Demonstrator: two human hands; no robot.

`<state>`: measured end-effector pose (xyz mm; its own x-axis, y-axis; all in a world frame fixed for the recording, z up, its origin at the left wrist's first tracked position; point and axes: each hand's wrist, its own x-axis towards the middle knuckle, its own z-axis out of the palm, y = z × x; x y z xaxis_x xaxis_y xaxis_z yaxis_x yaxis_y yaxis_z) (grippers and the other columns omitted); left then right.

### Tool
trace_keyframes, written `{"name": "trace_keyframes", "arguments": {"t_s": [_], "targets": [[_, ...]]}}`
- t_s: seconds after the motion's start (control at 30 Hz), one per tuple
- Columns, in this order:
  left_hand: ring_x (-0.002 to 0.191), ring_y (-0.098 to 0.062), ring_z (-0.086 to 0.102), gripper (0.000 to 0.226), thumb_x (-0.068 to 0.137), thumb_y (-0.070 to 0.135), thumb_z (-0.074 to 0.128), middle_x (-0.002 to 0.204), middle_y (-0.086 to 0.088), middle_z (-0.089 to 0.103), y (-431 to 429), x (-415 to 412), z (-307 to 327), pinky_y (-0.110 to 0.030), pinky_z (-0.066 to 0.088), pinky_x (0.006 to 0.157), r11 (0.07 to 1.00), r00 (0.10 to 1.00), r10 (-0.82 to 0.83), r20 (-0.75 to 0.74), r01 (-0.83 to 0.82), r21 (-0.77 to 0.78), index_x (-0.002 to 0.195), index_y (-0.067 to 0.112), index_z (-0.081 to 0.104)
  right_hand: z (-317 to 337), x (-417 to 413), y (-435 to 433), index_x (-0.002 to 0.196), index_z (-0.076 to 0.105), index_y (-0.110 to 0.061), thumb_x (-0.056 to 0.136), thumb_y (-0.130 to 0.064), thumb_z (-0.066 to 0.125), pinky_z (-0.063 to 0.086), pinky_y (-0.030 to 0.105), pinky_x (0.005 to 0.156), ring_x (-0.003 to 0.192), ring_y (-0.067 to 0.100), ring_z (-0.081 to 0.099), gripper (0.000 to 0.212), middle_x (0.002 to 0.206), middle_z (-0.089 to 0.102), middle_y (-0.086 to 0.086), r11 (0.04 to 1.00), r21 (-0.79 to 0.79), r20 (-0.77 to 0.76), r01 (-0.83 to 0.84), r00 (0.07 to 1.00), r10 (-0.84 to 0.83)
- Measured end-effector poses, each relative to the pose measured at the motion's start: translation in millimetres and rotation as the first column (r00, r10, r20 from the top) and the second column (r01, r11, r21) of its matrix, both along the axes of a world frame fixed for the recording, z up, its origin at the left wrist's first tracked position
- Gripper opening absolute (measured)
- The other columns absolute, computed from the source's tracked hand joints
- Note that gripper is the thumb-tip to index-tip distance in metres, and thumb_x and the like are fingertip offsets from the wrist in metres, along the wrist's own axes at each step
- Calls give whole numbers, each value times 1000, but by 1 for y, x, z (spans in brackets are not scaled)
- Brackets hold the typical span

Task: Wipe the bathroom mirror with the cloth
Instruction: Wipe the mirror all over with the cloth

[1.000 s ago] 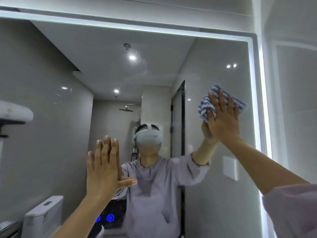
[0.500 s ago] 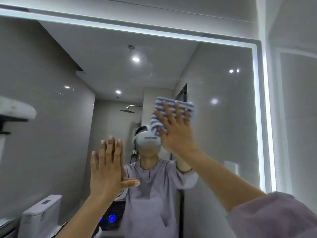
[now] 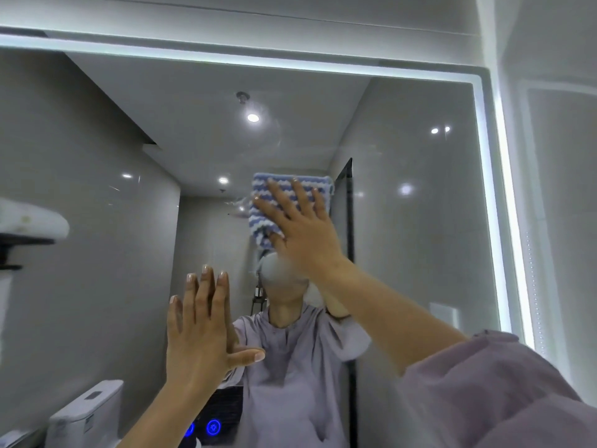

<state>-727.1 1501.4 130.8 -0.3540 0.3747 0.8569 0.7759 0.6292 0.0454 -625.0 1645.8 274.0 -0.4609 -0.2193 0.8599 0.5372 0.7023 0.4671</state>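
Note:
The bathroom mirror (image 3: 420, 237) fills the wall ahead, framed by a lit white strip. A blue-and-white striped cloth (image 3: 284, 192) lies flat against the glass near the middle. My right hand (image 3: 300, 227) presses on the cloth with fingers spread, covering its lower half. My left hand (image 3: 200, 331) rests flat on the glass lower left, fingers together and thumb out, holding nothing. The mirror reflects me in a lilac shirt.
The lit strip (image 3: 504, 189) marks the mirror's right edge, with a white wall beyond it. Reflected in the glass are a toilet (image 3: 84, 415) at lower left, a dark panel with blue lit buttons (image 3: 213, 426), and a shelf (image 3: 29, 227) at left.
My right hand has slid the cloth leftward across the glass, from near the right edge to the middle. My left hand has stayed flat on the mirror.

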Motion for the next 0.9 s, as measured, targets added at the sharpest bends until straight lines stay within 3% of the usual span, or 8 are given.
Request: {"name": "trace_keyframes", "arguments": {"t_s": [0.13, 0.27, 0.43, 0.5, 0.57, 0.63, 0.77, 0.9], "targets": [[137, -40, 24, 127, 58, 95, 2, 150, -24, 29, -1, 2, 0, -62, 33, 100, 1000, 1000, 6, 7, -6, -6, 145, 4, 23, 14, 33, 35, 151, 1, -35, 100, -45, 21, -12, 46, 117, 146, 29, -12, 56, 161, -6, -3, 996, -82, -103, 28, 994, -36], [137, -41, 25, 126, 58, 93, 1, 149, -25, 29, -2, 5, 1, -61, 32, 100, 1000, 1000, 8, 10, -8, -9, 144, 3, 22, 25, 82, 81, 150, 17, -31, 95, -45, 25, -4, 45, 116, 147, 32, 6, 57, 160, 11, 1, 975, -222, -260, 7, 963, -66], [135, -43, 30, 126, 56, 93, 3, 149, -24, 27, -3, 9, 2, -61, 30, 102, 1000, 1000, 9, 3, -9, 9, 143, 3, 16, 21, 117, 120, 146, -7, -40, 93, -48, 17, -5, 47, 118, 147, 26, -4, 58, 161, -1, -2, 903, -428, -387, -24, 908, -159], [137, -43, 27, 129, 53, 94, 20, 150, -23, 24, -4, 9, 2, -62, 29, 103, 1000, 1000, 0, -4, 0, 1, 145, 4, 15, 19, 112, 116, 146, -12, -40, 95, -46, 18, -8, 48, 117, 147, 28, -8, 59, 161, -5, -1, 887, -461, -397, -36, 902, -170], [135, -45, 30, 139, 42, 89, 51, 149, -24, 27, -4, 10, 2, -65, 34, 101, 1000, 1000, -18, 8, 18, -6, 145, 0, 24, 16, 102, 108, 150, -8, -35, 97, -42, 21, -10, 49, 115, 146, 30, -11, 60, 161, -8, 0, 871, -489, -409, -52, 896, -175], [134, -46, 32, 141, 38, 88, 54, 147, -26, 30, -4, 11, 2, -65, 35, 100, 1000, 1000, -29, 6, 29, 9, 144, -1, 25, 12, 92, 95, 151, -3, -31, 96, -44, 17, -13, 49, 114, 146, 31, -11, 61, 161, -8, 2, 873, -486, -392, -45, 904, -172], [143, -39, 8, 130, 46, 94, 17, 155, -19, 7, -3, 6, -1, -56, 14, 112, 1000, 1000, -7, -1, 7, 16, 144, 13, -11, 2, 62, 57, 152, 2, -28, 95, -44, 18, -14, 48, 113, 146, 33, -10, 61, 161, -5, 5, 943, -333, -300, -26, 951, -80], [144, -35, -4, 131, 44, 96, 18, 155, -16, -6, -2, 2, -4, -55, 6, 115, 1000, 1000, -14, -3, 14, 14, 141, 18, -23, -2, 24, 19, 150, -9, -26, 100, -45, 20, -16, 51, 113, 145, 35, -14, 61, 160, -11, 7, 991, -119, -131, 60, 989, -75]]}}
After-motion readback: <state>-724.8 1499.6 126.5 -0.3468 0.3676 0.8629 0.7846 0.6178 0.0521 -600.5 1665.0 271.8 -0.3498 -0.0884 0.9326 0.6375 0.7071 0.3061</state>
